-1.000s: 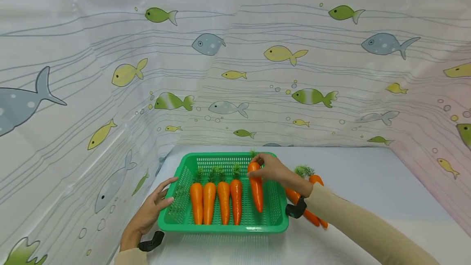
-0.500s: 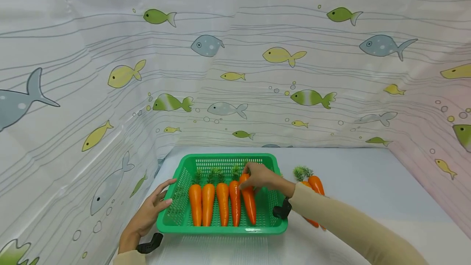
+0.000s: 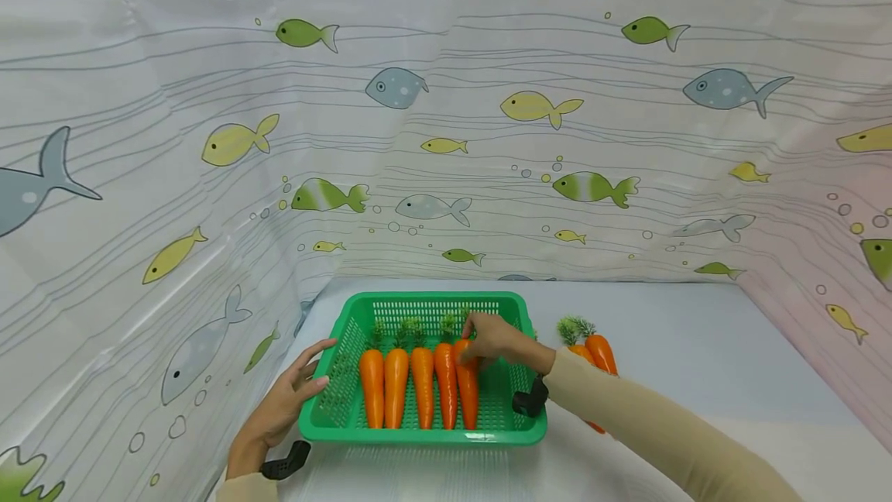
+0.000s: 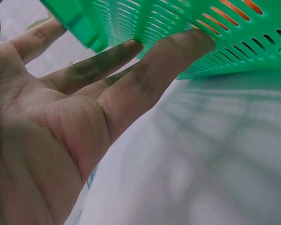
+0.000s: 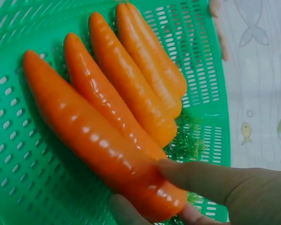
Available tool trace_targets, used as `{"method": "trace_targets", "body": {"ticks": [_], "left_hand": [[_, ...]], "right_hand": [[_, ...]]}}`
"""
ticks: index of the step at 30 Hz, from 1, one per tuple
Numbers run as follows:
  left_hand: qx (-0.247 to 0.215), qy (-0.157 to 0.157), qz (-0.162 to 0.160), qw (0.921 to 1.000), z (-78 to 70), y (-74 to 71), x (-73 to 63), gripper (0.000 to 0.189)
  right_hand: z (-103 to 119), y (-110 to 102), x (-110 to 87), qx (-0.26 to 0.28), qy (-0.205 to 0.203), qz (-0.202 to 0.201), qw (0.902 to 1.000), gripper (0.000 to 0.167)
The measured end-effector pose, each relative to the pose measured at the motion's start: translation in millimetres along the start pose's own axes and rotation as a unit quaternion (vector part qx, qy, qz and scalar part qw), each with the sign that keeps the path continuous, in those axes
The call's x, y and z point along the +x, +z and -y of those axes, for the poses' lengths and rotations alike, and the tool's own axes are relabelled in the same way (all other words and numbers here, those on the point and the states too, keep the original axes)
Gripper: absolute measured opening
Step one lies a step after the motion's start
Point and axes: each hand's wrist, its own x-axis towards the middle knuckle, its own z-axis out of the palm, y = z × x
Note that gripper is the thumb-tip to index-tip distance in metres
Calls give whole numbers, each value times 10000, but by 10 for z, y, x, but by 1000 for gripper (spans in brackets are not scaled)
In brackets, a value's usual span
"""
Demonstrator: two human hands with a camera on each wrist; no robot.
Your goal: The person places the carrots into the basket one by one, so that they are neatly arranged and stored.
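Observation:
A green plastic basket (image 3: 425, 435) holds a row of orange carrots (image 3: 423, 386) with leafy green tops toward the back. My right hand (image 3: 493, 338) pinches the thick top end of the rightmost carrot (image 3: 470, 397), which lies beside the row on the basket floor. The right wrist view shows thumb and fingers on either side of that carrot (image 5: 93, 136). At the basket's left side, my left hand (image 3: 282, 397) rests its extended fingers against the wall; in the left wrist view the fingertips touch the slotted green side (image 4: 164, 23) and the palm holds nothing.
More carrots (image 3: 602, 353) with green tops lie on the white table (image 3: 697, 362) right of the basket, partly hidden by the right sleeve (image 3: 648, 417). A fish-patterned sheet (image 3: 446, 169) encloses the back and sides.
My right hand has lowered the carrot into the basket and shifted it left. It now lies straighter, alongside the others. The left hand has stayed at the basket's side.

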Motion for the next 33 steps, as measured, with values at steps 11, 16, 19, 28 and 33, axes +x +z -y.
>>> {"method": "trace_targets", "body": {"ticks": [11,16,19,28,33], "left_hand": [[50,-22,-26,10000,2,29,30,61],[90,-49,-31,9999,10,57,39,61],[164,-88,-110,9998,6,69,41,61],[544,-140,-370,9977,-25,51,31,60],[313,-217,-367,9986,-42,52,1,61]], "right_hand": [[14,-98,-82,-433,-154,-90,9989,32],[-16,-256,-165,-452,-482,-319,9973,32],[-71,-374,-244,-522,-887,-521,9933,34],[-268,-766,-585,-348,-1419,-1211,9818,31],[-521,-932,-708,-347,-1208,-1513,9805,35]]}}
